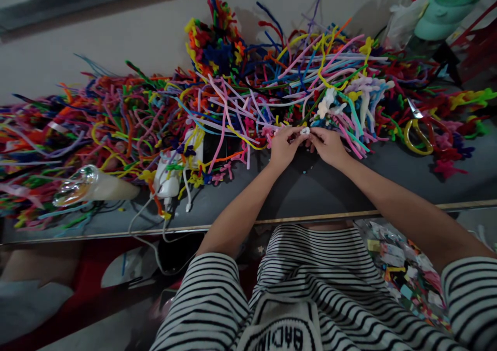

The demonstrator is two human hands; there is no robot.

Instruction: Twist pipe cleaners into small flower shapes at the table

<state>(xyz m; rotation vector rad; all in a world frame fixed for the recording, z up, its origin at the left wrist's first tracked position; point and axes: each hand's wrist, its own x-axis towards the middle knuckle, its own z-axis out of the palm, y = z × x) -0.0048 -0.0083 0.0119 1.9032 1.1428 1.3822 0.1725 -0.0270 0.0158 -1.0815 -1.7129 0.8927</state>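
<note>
Close together at the near edge of a heap of pipe cleaners (267,100), my left hand (284,145) and my right hand (329,145) meet over the dark table. Between their fingertips is a small white piece of pipe cleaner (305,131), bent into a little shape. Both hands are closed in a pinch on it, one from each side. White and pastel pipe cleaner pieces (326,102) lie just beyond my right hand. Pink pieces sit by my left fingers, partly hidden by them.
Scissors with yellow and red handles (418,139) lie to the right. A white charger (167,177) with cables and a tipped plastic cup (104,185) are at the left. A green pot (438,17) stands at the back right. Scraps fill a bag (404,268) below the table edge.
</note>
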